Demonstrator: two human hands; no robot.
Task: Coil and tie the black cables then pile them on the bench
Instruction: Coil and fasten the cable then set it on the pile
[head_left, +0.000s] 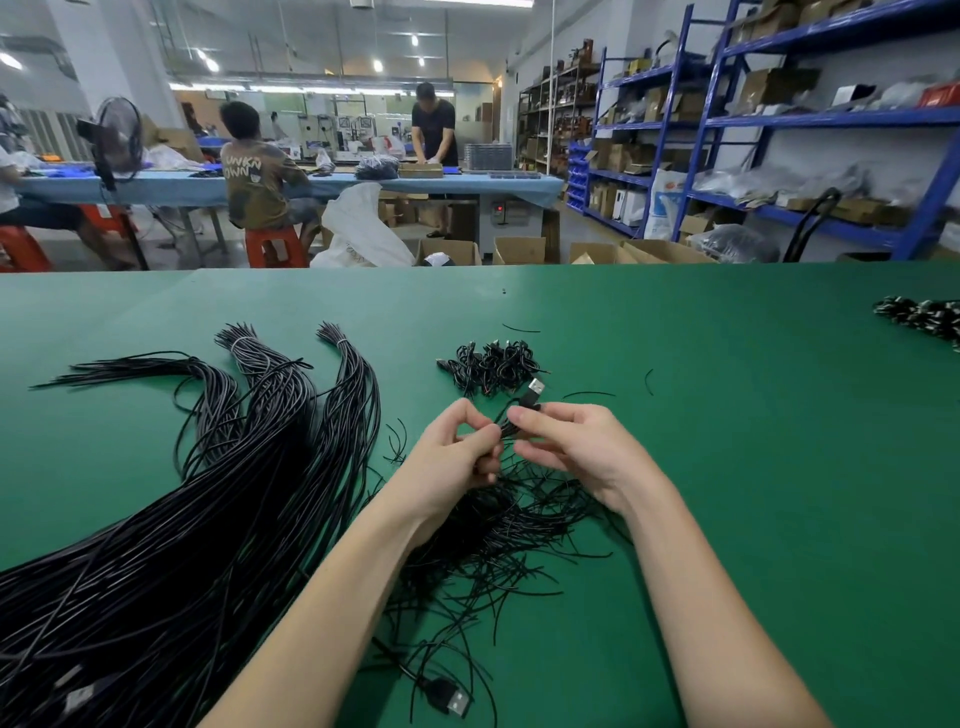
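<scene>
While the left hand (457, 452) pinches a small coiled cable (511, 423) above the green bench (727, 441), the right hand (571, 447) grips its USB end. Tied coils (488, 366) pile just beyond; long loose cable bundles (234, 493) lie to the left.

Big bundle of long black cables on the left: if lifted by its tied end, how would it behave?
The big bundle of long black cables would likely droop, since its strands curve limply across the green bench. Probably heavy: many strands. Loose ends may splay.
</scene>
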